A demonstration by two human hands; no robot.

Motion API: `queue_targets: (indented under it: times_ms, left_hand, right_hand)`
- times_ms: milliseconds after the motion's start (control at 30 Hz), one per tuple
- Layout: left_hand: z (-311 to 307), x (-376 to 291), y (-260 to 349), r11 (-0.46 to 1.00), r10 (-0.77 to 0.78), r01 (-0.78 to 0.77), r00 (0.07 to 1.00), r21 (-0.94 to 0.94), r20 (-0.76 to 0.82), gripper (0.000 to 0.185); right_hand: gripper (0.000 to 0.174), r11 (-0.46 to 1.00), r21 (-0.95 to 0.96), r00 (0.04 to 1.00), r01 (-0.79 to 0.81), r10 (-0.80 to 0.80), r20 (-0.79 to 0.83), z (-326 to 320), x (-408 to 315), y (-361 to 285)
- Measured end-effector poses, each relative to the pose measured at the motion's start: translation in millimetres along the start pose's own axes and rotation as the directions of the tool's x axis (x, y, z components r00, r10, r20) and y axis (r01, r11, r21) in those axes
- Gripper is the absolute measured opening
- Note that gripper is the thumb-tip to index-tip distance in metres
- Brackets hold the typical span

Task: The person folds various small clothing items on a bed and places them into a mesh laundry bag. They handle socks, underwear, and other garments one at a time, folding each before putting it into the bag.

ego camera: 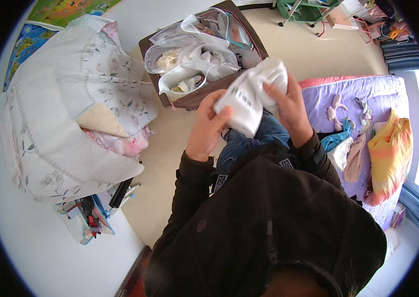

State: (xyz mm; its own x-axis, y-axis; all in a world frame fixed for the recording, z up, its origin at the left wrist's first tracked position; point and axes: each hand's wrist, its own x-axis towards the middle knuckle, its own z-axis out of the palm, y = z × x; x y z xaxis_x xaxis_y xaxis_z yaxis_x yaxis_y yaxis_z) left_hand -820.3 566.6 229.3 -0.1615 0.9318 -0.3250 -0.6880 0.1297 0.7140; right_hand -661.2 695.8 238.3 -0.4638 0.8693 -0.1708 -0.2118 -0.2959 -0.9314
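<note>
A white cloth item [244, 100] with dark lettering, perhaps a small garment, is stretched between my two hands. My left hand [207, 124] pinches its lower left edge with thumb and fingers. On the other side, my right hand [287, 102] grips its upper right part, the thumb lying on top. Just beyond the cloth stands an open brown fabric box [209, 91] holding several clear zip bags. One bag [168, 61] contains cream cloth, and a nearer white-rimmed bag [183, 83] holds pale and yellowish cloth.
At the left, a floral quilt [53, 92] covers a bulky pile. To the right is a bed with a lavender cover [315, 96], bearing a plush headband [336, 111], loose clothes and a yellow-orange bundle [387, 156]. A green wheeled cart [302, 13] stands at the back.
</note>
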Motion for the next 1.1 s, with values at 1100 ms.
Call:
queue_targets:
  times_ms: [1100]
  left_hand:
    - [-59, 187, -136, 0.958, 0.176, 0.057, 0.659, 0.282, -0.732, 0.021]
  right_hand:
    - [0.058, 0.867, -0.481, 0.794, -0.128, 0.38, 0.474, -68, 180, 184]
